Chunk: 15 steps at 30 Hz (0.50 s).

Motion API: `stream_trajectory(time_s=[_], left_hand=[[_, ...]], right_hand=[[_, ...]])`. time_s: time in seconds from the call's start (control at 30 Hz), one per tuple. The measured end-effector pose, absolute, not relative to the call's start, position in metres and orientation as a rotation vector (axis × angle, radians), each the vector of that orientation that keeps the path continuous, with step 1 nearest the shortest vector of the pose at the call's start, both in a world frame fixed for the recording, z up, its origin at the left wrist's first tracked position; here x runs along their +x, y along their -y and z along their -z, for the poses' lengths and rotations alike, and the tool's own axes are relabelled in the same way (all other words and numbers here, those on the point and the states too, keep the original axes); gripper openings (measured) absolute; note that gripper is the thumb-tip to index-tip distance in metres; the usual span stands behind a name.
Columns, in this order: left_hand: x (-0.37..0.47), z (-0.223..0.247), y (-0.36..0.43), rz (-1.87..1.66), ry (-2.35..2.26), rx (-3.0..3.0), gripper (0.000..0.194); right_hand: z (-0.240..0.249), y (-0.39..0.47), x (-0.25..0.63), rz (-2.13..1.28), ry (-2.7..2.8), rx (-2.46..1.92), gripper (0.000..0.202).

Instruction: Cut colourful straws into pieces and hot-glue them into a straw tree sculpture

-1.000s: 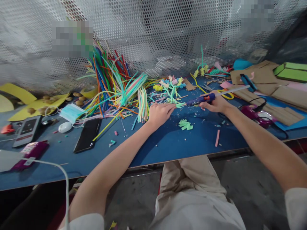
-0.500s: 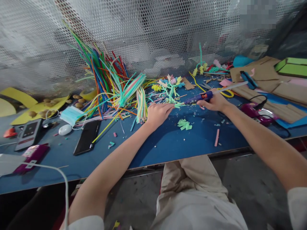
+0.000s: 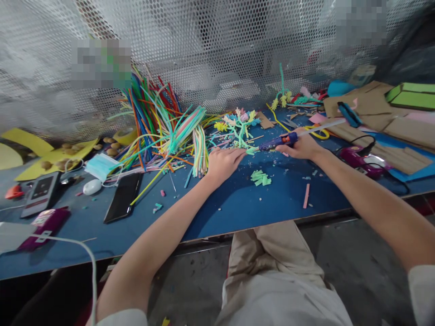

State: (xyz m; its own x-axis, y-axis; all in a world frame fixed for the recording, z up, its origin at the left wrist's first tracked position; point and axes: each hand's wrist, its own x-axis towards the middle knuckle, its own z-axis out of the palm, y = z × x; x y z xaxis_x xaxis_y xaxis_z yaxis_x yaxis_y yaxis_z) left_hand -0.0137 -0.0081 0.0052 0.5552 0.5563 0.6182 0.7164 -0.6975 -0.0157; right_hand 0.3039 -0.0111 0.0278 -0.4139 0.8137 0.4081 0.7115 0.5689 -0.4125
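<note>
With the left hand (image 3: 225, 164), pinching a green strip (image 3: 252, 150) between the front and back edges of the bench (image 3: 234, 213). With the right hand (image 3: 301, 144), gripping a glue gun (image 3: 279, 141) and aiming it leftward at the strip.

Head cam, single view: looks from above the wearer's lap (image 3: 272, 253), bottom centre, forward and down across the blue tabletop (image 3: 234, 210) to the perforated panel (image 3: 234, 45) along the top. Near, wide; left hand (image 3: 222, 164) and right hand (image 3: 302, 144) around mid-frame.
</note>
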Motion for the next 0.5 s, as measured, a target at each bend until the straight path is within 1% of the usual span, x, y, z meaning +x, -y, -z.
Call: stream_trajectory(time_s=[0.13,0.5], left_hand=[[-0.0133,-0.0045,0.0074,0.882,1.053,-2.519,0.029],[-0.0130,-0.0040,0.0073,0.900,1.058,-2.524,0.027]], right_hand=[[-0.0266,0.0111,0.3031,-0.222,2.221,-1.228,0.066],[-0.0269,0.0121,0.3024,-0.243,2.179,-1.234,0.064]])
